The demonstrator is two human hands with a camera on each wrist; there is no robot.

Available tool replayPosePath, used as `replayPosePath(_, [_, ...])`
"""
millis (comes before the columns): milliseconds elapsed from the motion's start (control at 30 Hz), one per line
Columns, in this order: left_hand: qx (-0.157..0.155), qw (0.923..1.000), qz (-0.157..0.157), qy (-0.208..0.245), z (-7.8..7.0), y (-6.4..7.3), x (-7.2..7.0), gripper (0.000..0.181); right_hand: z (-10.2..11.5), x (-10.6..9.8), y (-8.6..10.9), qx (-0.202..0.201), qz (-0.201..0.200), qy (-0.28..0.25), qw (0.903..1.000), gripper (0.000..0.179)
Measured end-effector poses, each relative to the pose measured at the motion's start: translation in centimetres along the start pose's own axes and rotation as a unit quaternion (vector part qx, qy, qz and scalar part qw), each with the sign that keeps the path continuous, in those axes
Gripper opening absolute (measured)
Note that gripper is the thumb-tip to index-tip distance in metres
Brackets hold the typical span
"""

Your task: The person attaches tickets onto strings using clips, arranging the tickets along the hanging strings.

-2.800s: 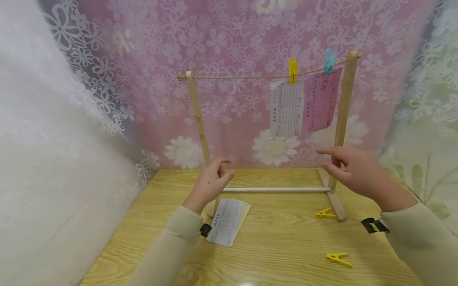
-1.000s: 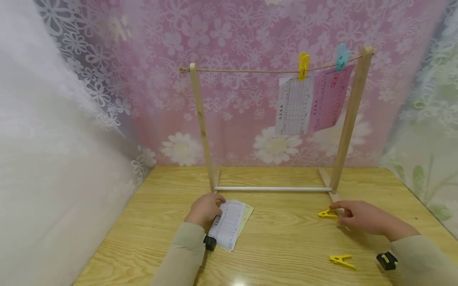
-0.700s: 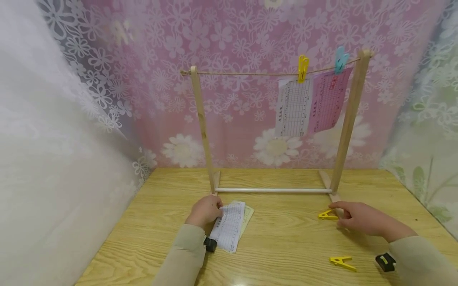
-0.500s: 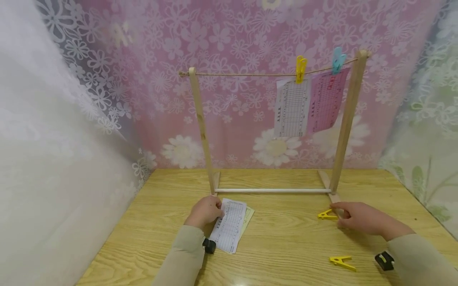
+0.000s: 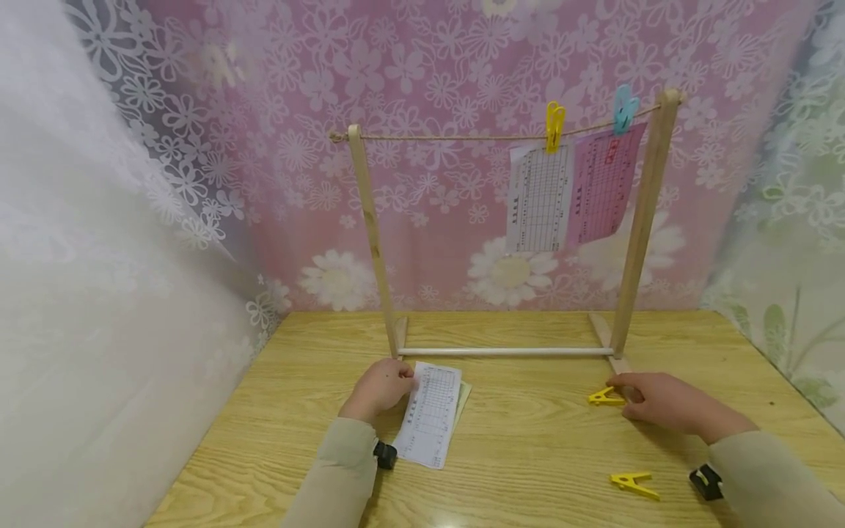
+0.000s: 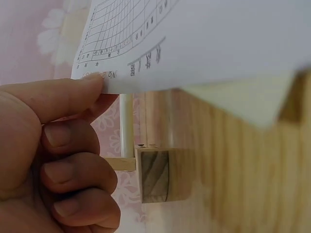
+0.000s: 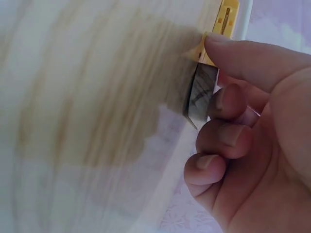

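My left hand point(image 5: 379, 389) pinches the upper left edge of a white printed form point(image 5: 432, 414) between thumb and index finger; in the left wrist view the form point(image 6: 146, 43) is lifted, its other fingers curled beneath. A pale green slip point(image 5: 464, 400) lies mostly hidden under it. At the right, my right hand point(image 5: 676, 403) has thumb and index finger around the handle end of a yellow clothespin point(image 5: 602, 397) on the table. The right wrist view shows the thumb against that clothespin point(image 7: 227, 19). Another yellow clothespin point(image 5: 634, 484) lies nearer the front.
A wooden rack with a left post point(image 5: 371, 227), a right post point(image 5: 647, 220) and a white crossbar point(image 5: 505, 352) carries a twine line point(image 5: 455, 138). Hanging there are a white form point(image 5: 538, 202) under a yellow clip point(image 5: 554, 128) and a pink form point(image 5: 604, 187) under a blue clip point(image 5: 624, 110).
Both hands came down from the air to the table. The left has taken the white form's edge and lifted it, shifting it slightly right off the green slip. The right has reached the far yellow clothespin.
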State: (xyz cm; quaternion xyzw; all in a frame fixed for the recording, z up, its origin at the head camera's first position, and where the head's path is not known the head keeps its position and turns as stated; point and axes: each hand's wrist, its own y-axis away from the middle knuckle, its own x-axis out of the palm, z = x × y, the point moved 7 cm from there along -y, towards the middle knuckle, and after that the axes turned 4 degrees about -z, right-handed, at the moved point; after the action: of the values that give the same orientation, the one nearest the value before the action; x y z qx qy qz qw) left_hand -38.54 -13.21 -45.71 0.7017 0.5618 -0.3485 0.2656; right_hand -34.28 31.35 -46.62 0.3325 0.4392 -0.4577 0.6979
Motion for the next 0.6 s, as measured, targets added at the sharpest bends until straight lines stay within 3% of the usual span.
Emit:
replayPosePath(267, [0.011, 0.9998, -0.013, -0.006, -1.2, 0.4, -0.3, 0.018, 0.2, 0.0, 0.1, 0.002, -0.007, -0.009, 0.9999, 0.039])
replayPosePath(600, [0.023, 0.9993, -0.015, 0.025, -2.0, 0.4, -0.7, 0.023, 0.8, 0.2, 0.3, -0.011, -0.028, -0.038, 0.9988, 0.029])
